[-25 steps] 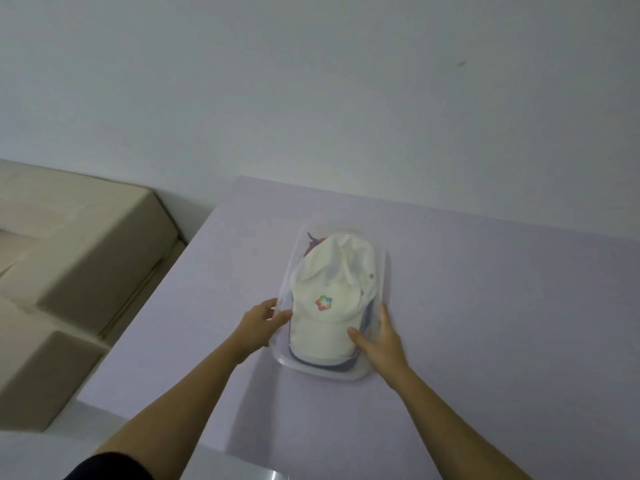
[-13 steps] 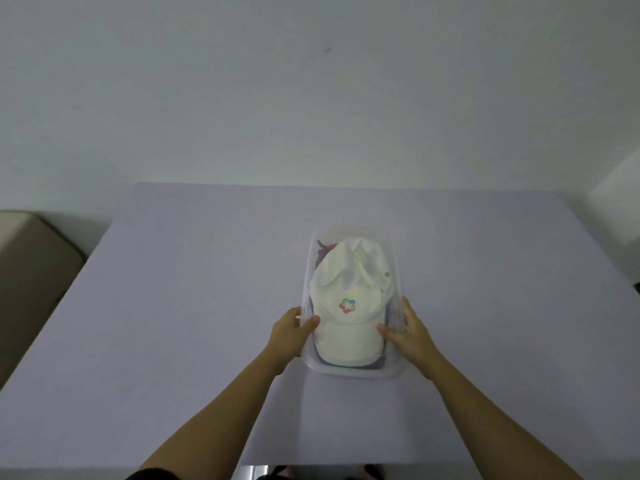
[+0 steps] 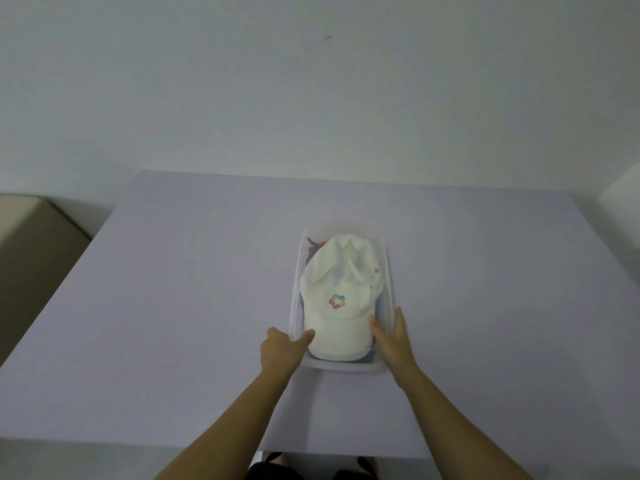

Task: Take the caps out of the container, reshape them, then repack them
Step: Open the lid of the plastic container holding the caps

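Lilac table (image 3: 173,306), with the clear plastic container (image 3: 295,289) sitting on it, long axis running away from the person. White cap (image 3: 341,271) lies inside the container on top of the stack, filling most of it. Its crown is crumpled toward the container's far end and its brim is at the near end. Darker caps (image 3: 313,249) are under it and show at the container's far-left corner and near rim.

Left hand (image 3: 282,351) grips the container's left wall at the near end, thumb hooked over the rim and touching the brim. Right hand (image 3: 393,341) pinches the container's right wall, thumb inside against the brim, fingers laid along the outside.

Judgement: nothing is out yet. The brim sits between both thumbs and is equally near each hand. The cap's length follows the container, so lift it up and toward the person.
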{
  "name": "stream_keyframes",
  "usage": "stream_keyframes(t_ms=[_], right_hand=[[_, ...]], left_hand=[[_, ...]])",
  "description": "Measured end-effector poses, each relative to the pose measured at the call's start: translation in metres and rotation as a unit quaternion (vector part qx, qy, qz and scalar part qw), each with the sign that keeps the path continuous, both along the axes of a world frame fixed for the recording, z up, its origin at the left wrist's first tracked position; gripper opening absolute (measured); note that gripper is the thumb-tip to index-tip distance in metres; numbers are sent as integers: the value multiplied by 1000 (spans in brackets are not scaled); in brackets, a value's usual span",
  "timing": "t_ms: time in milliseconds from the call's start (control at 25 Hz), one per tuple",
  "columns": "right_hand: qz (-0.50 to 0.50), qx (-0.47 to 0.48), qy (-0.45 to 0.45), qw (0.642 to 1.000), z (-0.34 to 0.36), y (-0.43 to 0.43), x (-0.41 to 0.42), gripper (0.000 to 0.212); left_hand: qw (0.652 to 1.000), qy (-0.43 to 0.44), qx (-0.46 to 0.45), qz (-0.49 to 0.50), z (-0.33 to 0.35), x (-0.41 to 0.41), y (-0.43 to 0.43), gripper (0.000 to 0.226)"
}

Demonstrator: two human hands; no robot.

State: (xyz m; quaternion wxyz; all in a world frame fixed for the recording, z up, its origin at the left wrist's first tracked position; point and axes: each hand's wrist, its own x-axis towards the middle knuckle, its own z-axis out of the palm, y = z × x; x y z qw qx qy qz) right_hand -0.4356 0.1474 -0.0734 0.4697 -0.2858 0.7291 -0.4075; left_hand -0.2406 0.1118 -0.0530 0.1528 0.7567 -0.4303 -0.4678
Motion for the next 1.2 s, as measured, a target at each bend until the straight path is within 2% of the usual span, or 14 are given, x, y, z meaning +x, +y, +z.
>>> stream_keyframes(t_ms=[80, 240, 400, 520, 600, 680, 720, 800, 840, 880, 960, 1040, 1120, 1200], right_hand=[[-26, 2, -24, 999, -5, 1, 2, 77], [-19, 1, -34, 999, -4, 0, 1, 73], [-23, -11, -50, 998, -1, -1, -1, 64], [-16, -22, -73, 997, 4, 2, -4, 56], [-7, -18, -94, 995, 10, 3, -6, 54], [0, -3, -115, 993, 13, 1, -10, 56], [4, 10, -124, 992, 12, 0, -13, 63], [4, 36, -173, 984, -8, -3, -26, 95], [4, 43, -184, 982, -13, -4, -29, 108], [10, 52, -182, 982, -8, -3, -29, 110], [38, 62, -123, 990, 17, 1, -16, 84], [90, 67, -16, 993, 21, 4, -9, 61], [121, 67, 55, 989, 16, 5, -6, 60], [110, 57, 78, 989, 7, 4, -6, 57]], left_hand=[[1000, 5, 6, 13, 0, 0, 3, 45], [1000, 15, 9, -2, 11, 0, 2, 57], [999, -6, 15, -28, 16, 0, -2, 44], [998, -8, 34, -55, 28, 1, -6, 52], [999, 8, 29, -40, 31, 1, -1, 44], [993, 117, 4, 27, 34, -3, 7, 36], [972, 223, -2, 81, 38, -6, 11, 35], [908, 389, -10, 159, 42, -6, 13, 46], [889, 421, -17, 178, 43, -3, 10, 51], [876, 440, -27, 196, 44, 3, 5, 52], [853, 466, -59, 229, 44, 27, -12, 47], [844, 465, -94, 250, 41, 64, -32, 41], [852, 443, -122, 251, 38, 103, -44, 35], [861, 420, -129, 255, 31, 135, -46, 34]])
